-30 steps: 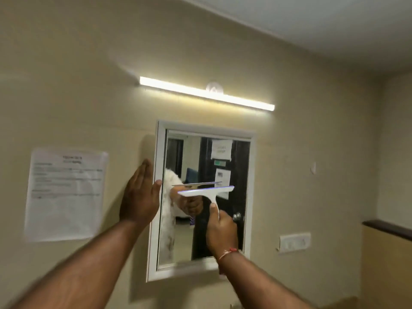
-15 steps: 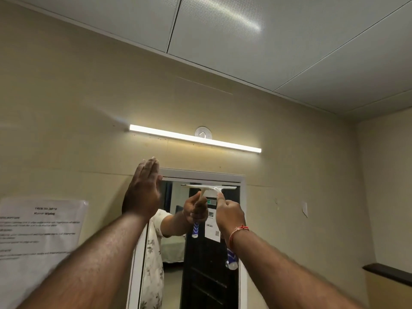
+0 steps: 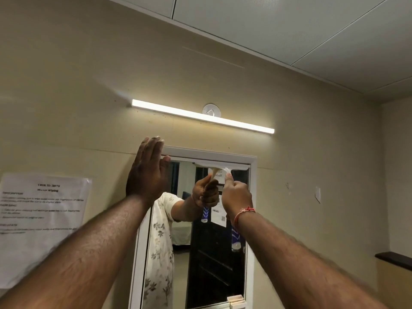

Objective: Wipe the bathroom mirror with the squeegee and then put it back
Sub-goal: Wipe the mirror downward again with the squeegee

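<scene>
Squeegee [image 3: 223, 169]: white, T-shaped, with a pale translucent neck; held upright, handle down, inside the closed right hand [image 3: 236, 194].
Squeegee blade: level, above the right hand, lying along the top edge of the glass just under the frame.
Mirror [image 3: 214, 259]: upright rectangle in a white frame, fixed to the wall; the right hand is in front of its upper part.
Mirror frame, top-left corner: the flat, spread left hand [image 3: 148, 169] rests against it.
</scene>
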Tool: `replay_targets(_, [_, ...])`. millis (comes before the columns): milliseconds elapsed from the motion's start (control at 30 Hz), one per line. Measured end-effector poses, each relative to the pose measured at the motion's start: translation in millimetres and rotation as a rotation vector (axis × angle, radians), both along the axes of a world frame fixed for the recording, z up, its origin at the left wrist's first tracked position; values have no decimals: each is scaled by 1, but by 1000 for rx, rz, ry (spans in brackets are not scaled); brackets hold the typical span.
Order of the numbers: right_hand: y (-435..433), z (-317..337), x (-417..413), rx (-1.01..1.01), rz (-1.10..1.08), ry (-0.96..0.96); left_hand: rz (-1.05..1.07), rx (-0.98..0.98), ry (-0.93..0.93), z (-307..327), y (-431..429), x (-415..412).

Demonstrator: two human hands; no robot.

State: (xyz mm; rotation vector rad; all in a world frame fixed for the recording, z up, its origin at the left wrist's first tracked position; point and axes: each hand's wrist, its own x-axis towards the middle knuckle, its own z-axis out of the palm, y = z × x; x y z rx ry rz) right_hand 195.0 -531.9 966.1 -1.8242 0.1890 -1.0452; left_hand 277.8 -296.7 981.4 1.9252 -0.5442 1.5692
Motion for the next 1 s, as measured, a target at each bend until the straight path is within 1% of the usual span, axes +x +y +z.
replay_targets(233, [-2,-14,2,-28,23,11,47,12,8,0,0,3])
replay_targets(667, [-8,-73,4,1,8,49,48,22,18,-3,-5,-8])
replay_targets(833, [-5,-96,1,-5,-9,61,12,28,10,-42,-6,-14])
replay_targets(1000, [0,-145,-5,-8,-34,110,33,54,58,-92,-7,-13])
